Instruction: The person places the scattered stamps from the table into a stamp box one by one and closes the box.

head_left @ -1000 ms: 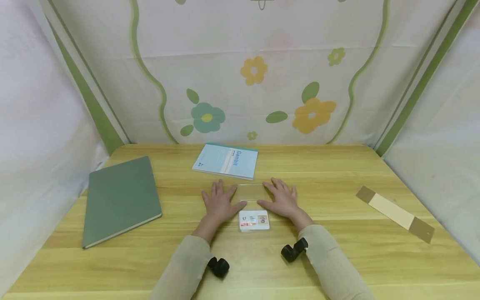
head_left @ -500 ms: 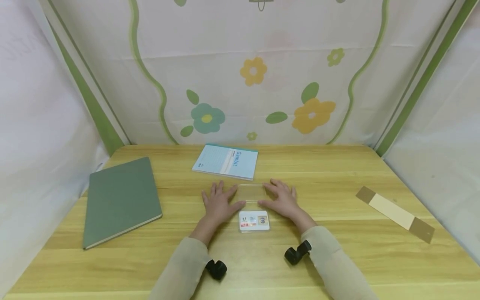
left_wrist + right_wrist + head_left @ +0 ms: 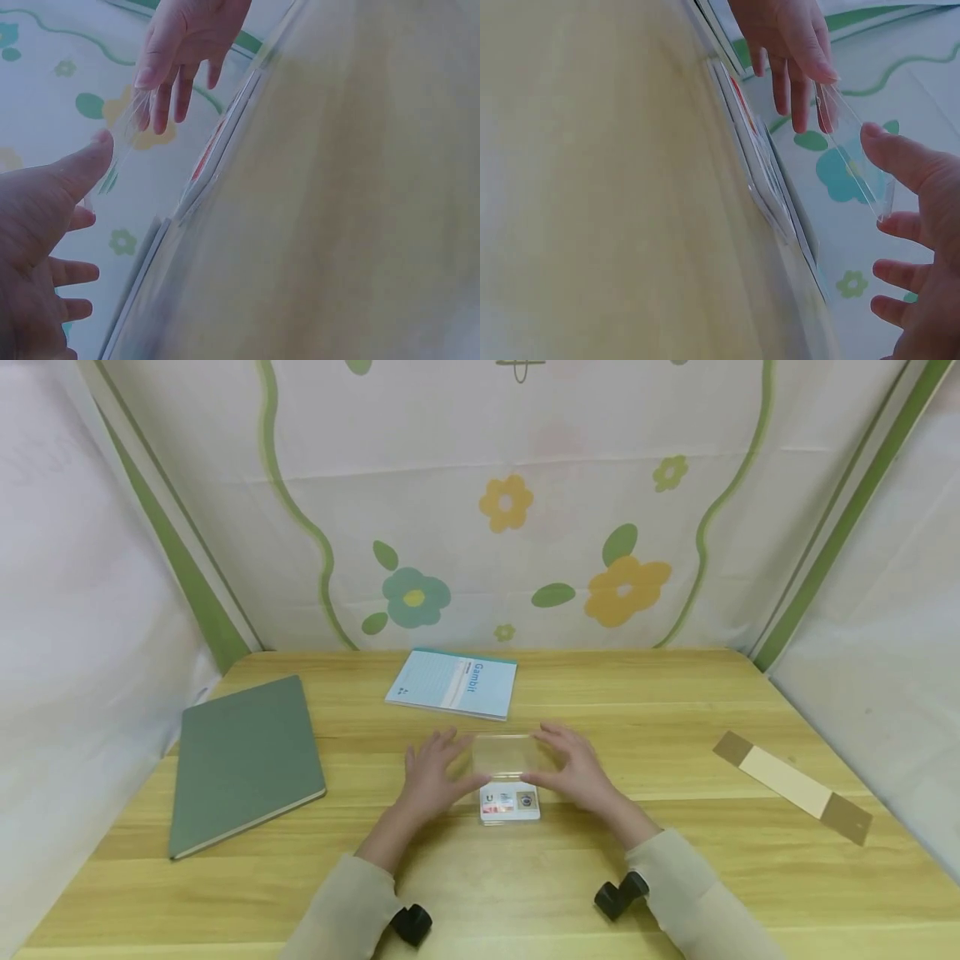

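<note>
In the head view a clear plastic cover (image 3: 504, 754) is held between both hands, near the middle of the table. My left hand (image 3: 433, 781) pinches its left side between thumb and fingers. On the opposite side, my right hand (image 3: 579, 778) pinches it the same way. Both wrist views show the transparent cover (image 3: 853, 154) raised off the table, with thumbs and index fingers at its edges. Just below it lies a white printed card (image 3: 498, 806) in a flat clear case, its top edge overlapped by the cover in the head view.
Behind the hands lies a light blue notepad (image 3: 450, 683) marked "Gambit". A large green-grey hardcover book (image 3: 247, 767) is at the left. A brown and cream strip (image 3: 787, 783) lies at the right. Patterned fabric (image 3: 502, 560) walls in the wooden table (image 3: 630, 710).
Both hands have lifted the clear cover off the table and brought it slightly toward me, so it now overlaps the card's top edge. The forearms have spread a little apart.
</note>
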Available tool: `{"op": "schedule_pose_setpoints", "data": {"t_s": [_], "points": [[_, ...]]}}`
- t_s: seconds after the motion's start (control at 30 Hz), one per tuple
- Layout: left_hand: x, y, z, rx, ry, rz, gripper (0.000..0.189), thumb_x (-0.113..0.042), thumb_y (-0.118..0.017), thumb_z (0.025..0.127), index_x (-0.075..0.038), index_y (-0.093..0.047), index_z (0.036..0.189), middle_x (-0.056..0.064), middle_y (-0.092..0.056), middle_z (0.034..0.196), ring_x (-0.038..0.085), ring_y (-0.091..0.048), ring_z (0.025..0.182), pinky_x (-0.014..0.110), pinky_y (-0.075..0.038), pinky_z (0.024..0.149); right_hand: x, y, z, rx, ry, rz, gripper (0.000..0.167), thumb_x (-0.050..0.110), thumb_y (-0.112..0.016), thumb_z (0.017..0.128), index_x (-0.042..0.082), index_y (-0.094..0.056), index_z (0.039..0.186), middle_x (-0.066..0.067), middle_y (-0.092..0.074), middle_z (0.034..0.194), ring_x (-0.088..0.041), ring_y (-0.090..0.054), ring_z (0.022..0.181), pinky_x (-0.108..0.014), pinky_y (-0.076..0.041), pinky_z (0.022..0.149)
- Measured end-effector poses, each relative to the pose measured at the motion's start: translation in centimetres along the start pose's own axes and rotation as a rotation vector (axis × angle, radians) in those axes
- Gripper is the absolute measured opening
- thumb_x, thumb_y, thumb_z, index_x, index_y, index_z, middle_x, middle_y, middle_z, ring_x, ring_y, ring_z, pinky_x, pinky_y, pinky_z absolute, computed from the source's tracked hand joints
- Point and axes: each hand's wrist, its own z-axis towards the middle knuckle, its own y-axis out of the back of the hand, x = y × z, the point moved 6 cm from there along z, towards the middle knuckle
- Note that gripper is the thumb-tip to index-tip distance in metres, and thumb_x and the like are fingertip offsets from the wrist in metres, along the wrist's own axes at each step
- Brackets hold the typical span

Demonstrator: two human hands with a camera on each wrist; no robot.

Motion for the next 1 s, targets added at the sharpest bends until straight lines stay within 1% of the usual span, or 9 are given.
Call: {"op": "schedule_pose_setpoints", "data": {"t_s": [0.17, 0.37, 0.53, 0.63, 0.77, 0.9, 1.0], "points": [[-0.6, 0.2, -0.9, 0.009, -0.014, 0.016, 0.068, -0.057, -0.056, 0.072, -0.016, -0.048, 0.124, 0.014, -0.036, 0.131, 0.036, -0.023, 0.122, 0.062, -0.004, 0.09, 0.5, 0.0, -1.2, -0.008, -0.004, 0.05, 0.074, 0.043, -0.072, 0.063, 0.007, -0.048, 0.123, -0.012, -0.036, 0.131, -0.032, -0.026, 0.12, -0.057, -0.014, 0.092], [-1.1, 0.1, -2.4, -0.024, -0.04, -0.016, 0.068, -0.055, -0.059, 0.071, -0.013, -0.048, 0.124, 0.015, -0.036, 0.13, 0.037, -0.024, 0.121, 0.062, -0.004, 0.09, 0.6, -0.4, -2.3, -0.012, -0.018, 0.078, 0.074, 0.043, -0.072, 0.063, 0.006, -0.048, 0.122, -0.012, -0.038, 0.13, -0.031, -0.028, 0.12, -0.055, -0.017, 0.092], [-1.1, -0.3, -3.2, -0.046, -0.047, -0.007, 0.069, -0.055, -0.06, 0.07, -0.014, -0.049, 0.123, 0.016, -0.036, 0.13, 0.037, -0.025, 0.12, 0.062, -0.006, 0.09, 0.5, -0.8, -3.0, -0.015, -0.014, 0.085, 0.071, 0.038, -0.075, 0.062, 0.007, -0.05, 0.12, -0.014, -0.038, 0.129, -0.033, -0.029, 0.119, -0.056, -0.018, 0.091], [-0.9, -0.6, -3.5, -0.04, -0.034, 0.007, 0.067, -0.054, -0.061, 0.069, -0.014, -0.05, 0.122, 0.016, -0.036, 0.131, 0.037, -0.024, 0.121, 0.061, -0.005, 0.09, 0.2, -1.0, -3.3, -0.012, -0.021, 0.056, 0.07, 0.04, -0.074, 0.061, 0.009, -0.052, 0.119, -0.014, -0.038, 0.129, -0.035, -0.029, 0.118, -0.058, -0.017, 0.091], [-0.6, -1.0, -3.7, -0.009, -0.016, 0.046, 0.067, -0.057, -0.059, 0.069, -0.016, -0.051, 0.121, 0.016, -0.035, 0.131, 0.037, -0.024, 0.121, 0.061, -0.005, 0.09, -0.3, -1.4, -3.6, -0.008, -0.016, -0.017, 0.069, 0.045, -0.073, 0.06, 0.012, -0.054, 0.117, -0.014, -0.037, 0.13, -0.034, -0.029, 0.118, -0.057, -0.01, 0.092], [-0.5, -1.3, -3.8, 0.007, -0.024, 0.095, 0.068, -0.059, -0.058, 0.068, -0.016, -0.052, 0.12, 0.016, -0.037, 0.13, 0.038, -0.025, 0.12, 0.062, -0.006, 0.089, -0.4, -1.7, -3.9, -0.009, -0.001, -0.088, 0.067, 0.046, -0.073, 0.06, 0.012, -0.056, 0.115, -0.016, -0.038, 0.129, -0.031, -0.031, 0.118, -0.056, -0.001, 0.093], [-0.6, -1.4, -3.9, 0.008, -0.03, 0.112, 0.068, -0.059, -0.059, 0.067, -0.016, -0.054, 0.119, 0.016, -0.038, 0.129, 0.038, -0.025, 0.12, 0.063, -0.007, 0.089, -0.5, -1.8, -3.9, -0.01, 0.008, -0.125, 0.066, 0.045, -0.073, 0.059, 0.012, -0.056, 0.114, -0.016, -0.04, 0.127, -0.031, -0.032, 0.117, -0.057, 0.0, 0.093]]}}
